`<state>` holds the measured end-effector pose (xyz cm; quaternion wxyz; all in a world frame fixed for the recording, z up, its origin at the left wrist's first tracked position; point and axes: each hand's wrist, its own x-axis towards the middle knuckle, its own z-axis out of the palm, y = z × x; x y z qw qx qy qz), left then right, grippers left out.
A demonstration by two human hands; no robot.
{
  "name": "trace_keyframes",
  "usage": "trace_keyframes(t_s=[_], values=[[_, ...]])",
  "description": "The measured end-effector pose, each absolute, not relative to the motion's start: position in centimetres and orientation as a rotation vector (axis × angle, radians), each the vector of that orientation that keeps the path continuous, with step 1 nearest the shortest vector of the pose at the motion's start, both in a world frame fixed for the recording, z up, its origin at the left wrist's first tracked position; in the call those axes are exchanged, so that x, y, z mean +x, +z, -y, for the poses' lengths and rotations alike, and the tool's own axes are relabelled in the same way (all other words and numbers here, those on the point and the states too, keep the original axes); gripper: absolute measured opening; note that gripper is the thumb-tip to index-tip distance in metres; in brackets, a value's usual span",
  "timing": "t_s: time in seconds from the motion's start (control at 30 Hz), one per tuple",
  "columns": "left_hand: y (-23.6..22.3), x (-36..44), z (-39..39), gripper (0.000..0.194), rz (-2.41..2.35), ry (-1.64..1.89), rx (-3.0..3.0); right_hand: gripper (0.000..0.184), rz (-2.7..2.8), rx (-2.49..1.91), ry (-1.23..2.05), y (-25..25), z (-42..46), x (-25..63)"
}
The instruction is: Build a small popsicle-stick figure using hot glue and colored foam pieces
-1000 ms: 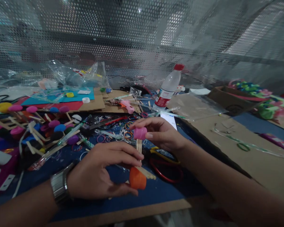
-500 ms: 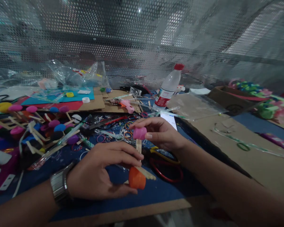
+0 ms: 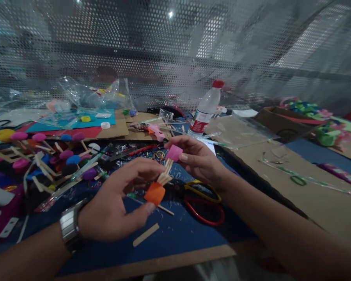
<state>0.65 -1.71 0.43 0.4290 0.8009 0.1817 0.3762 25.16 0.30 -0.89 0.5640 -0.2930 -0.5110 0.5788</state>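
A bundle of wooden craft sticks joins a pink bottle cap at its upper end and an orange bottle cap at its lower end. My right hand pinches the pink cap between thumb and fingers. Around the lower end curls my left hand, its thumb against the orange cap and its fingers by the sticks; the fingertips are partly hidden. Below them a loose craft stick lies on the blue tabletop. Scissors with red and yellow handles rest beside my right wrist.
On the left lies a heap of coloured caps joined with sticks. A water bottle stands at the back, near a pink glue gun. Cardboard covers the right side. A perforated metal screen rises behind.
The stick-and-cap piece has risen and tilted, its orange end swinging left and up with my left hand. The loose stick on the tabletop is now uncovered.
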Motion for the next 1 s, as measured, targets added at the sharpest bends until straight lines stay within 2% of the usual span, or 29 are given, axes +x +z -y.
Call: trace_keyframes(t_s=[0.27, 0.43, 0.57, 0.7, 1.0], values=[[-0.1, 0.4, 0.8, 0.041, -0.48, 1.034, 1.559, 0.042, 1.203, -0.696, 1.315, -1.4, -1.0, 25.3], [0.3, 1.0, 0.7, 0.039, -0.73, 1.11, 1.705, 0.039, 1.255, -0.686, 1.32, -1.5, -0.6, 25.0], [0.6, 1.0, 0.5, 0.025, -0.866, 1.107, 1.896, 0.036, 1.354, -0.63, 1.269, -1.8, -0.2, 24.6], [0.6, 0.6, 0.3, 0.014, -0.894, 1.113, 2.05, 0.036, 1.413, -0.618, 1.245, -1.9, 0.1, 24.5], [1.0, 0.3, 0.0, 0.008, -0.829, 1.113, 2.157, 0.035, 1.495, -0.602, 1.234, -1.8, 0.2, 24.6]])
